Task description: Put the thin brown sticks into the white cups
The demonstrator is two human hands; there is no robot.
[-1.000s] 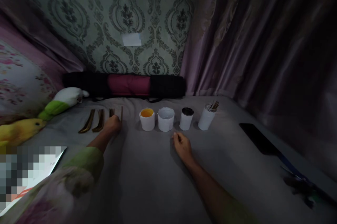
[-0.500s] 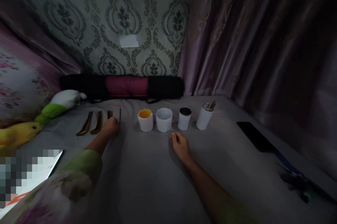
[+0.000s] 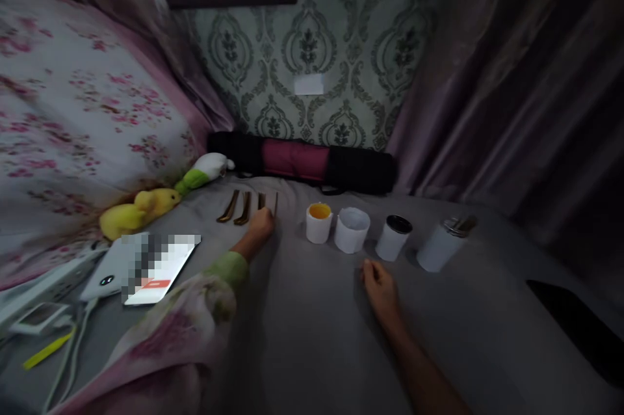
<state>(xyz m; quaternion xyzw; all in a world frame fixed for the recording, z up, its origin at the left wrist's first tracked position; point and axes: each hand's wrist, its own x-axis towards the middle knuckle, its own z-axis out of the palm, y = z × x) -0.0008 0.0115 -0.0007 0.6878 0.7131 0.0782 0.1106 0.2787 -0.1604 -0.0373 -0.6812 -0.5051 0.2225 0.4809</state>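
Here's the third slim gold-brown bundle, on the grey sheet, its far end poking out beyond the left hand, its near part hidden beneath. That hand is balled up, knuckles up, and whether it pinches the bundle or merely covers it, the view is too dim to tell. Just right of the knuckles stands a thin stick, its lower part close against the hand; contact can't be made out.

To the left, two more bundles are already set out, the outermost bundle and the middle bundle, side by side, apart, near ends bent. So two lie free, the third is under the hand, and slender pieces remain in the white jar at the far right of the row.

Between hand and jar, the pots line up: the yellow-lined pot, the wide white pot, then the dark-mouthed pot. In front, the right hand rests on the sheet, fingers curled loosely toward the thumb, nothing visible in it, well apart from the bundles. Behind everything, the black-and-maroon roll bag lies along the wall.
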